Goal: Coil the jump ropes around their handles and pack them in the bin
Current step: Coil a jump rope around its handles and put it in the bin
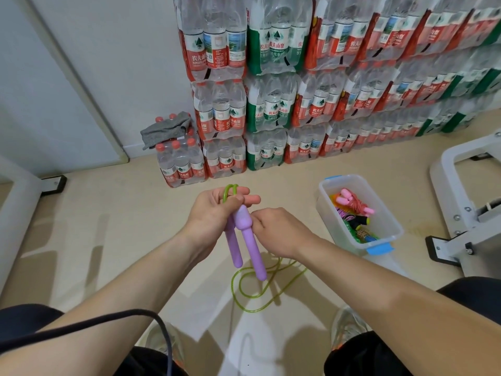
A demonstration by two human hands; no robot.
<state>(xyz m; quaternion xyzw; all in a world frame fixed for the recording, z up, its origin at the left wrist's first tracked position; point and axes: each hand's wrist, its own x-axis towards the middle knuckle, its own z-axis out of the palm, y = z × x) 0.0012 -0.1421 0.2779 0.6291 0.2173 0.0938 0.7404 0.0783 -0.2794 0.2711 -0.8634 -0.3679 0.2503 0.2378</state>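
Bright, even indoor light from overhead, soft overlapping shadows on the pale floor (108, 240), mild glare on the shrink-wrapped water bottle packs (219, 118), centre sharp, strong wide-angle bowing at edges, far-right packs soft and smeared.

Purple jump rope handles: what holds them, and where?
The left hand grips both purple handles near their rope ends; the right hand has a hidden hold.
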